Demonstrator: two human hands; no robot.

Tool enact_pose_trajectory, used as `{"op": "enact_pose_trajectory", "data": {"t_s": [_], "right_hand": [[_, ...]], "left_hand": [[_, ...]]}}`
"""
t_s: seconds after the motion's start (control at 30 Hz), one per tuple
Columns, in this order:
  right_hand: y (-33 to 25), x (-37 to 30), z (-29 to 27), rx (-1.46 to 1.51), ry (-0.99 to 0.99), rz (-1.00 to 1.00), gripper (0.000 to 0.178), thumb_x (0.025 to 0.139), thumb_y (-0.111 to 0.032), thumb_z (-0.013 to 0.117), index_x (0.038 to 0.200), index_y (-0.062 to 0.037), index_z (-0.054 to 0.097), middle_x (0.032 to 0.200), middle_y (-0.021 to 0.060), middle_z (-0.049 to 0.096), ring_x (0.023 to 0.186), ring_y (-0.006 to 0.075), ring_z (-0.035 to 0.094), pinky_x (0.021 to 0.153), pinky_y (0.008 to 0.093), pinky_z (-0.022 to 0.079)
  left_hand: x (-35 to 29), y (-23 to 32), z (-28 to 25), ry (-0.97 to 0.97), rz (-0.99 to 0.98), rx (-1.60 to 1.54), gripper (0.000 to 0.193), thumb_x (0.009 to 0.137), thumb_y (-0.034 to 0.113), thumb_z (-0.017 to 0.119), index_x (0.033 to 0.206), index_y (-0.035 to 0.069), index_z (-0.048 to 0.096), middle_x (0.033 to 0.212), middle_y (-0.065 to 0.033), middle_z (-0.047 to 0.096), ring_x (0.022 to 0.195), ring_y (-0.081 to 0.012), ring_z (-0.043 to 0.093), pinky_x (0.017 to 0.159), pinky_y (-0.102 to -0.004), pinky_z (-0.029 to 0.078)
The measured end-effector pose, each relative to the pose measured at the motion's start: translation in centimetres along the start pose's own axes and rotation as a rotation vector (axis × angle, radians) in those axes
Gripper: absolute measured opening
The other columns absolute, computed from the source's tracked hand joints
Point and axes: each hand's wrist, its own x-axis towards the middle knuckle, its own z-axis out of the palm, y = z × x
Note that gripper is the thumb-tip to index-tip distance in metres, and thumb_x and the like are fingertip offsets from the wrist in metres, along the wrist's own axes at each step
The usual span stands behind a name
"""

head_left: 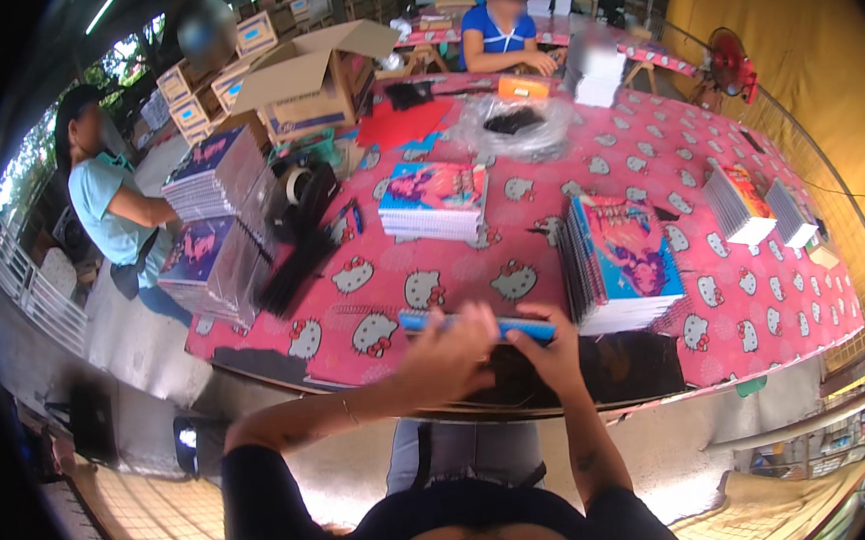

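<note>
So you're at a big table (pixel 339 317) with a pink cover printed in white cat faces, and a dark strip (pixel 630 369) runs along your edge. The blue notebook (pixel 513 326) is right in front of you, just over that edge. Your right hand (pixel 550 347) has its end pinched, thumb against fingers. Your left hand (pixel 458 346) is a blur across its middle, fingers curled; can't tell if they're gripping.

One spiral-bound stack (pixel 622 257) stands just right of your hands, another (pixel 433 210) farther back. Room's a busy workshop: yellow tarp (pixel 787 34) and red fan (pixel 729 61) on the right, one person (pixel 116 197) standing left, another (pixel 499 40) seated across.

Labels-wise, the open carton (pixel 306 108) has a dark printed band, smaller boxes (pixel 188 111) wear pale blue labels, and the stacks have colourful illustrated covers with lettering.
</note>
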Motion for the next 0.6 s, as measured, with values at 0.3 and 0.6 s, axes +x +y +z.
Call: {"op": "enact_pose_trajectory", "data": {"t_s": [0.3,0.6], "right_hand": [[1.2,-0.3,1.1,0.188,-0.029,0.033,0.035,0.09,-0.006,0.076,0.118,-0.0043,0.056,0.095,0.0038,0.064,0.081,0.0083,0.06,0.071,0.0246,0.048],[-1.1,-0.1,-1.3,-0.031,-0.33,0.13,0.025,0.1,-0.013,0.064,0.12,0.0004,0.066,0.09,0.0042,0.068,0.078,0.0074,0.056,0.071,0.0259,0.047]], "left_hand": [[2.2,-2.0,0.3,0.168,-0.187,-0.023,0.077,0.099,0.055,0.048,0.153,0.001,0.039,0.158,-0.0197,0.039,0.15,-0.0307,0.032,0.118,-0.06,0.023],[2.6,-0.3,-1.1,0.009,0.019,0.003,0.082,0.091,0.06,0.057,0.145,0.0,0.046,0.151,-0.019,0.047,0.142,-0.0309,0.042,0.114,-0.0563,0.03]]}}
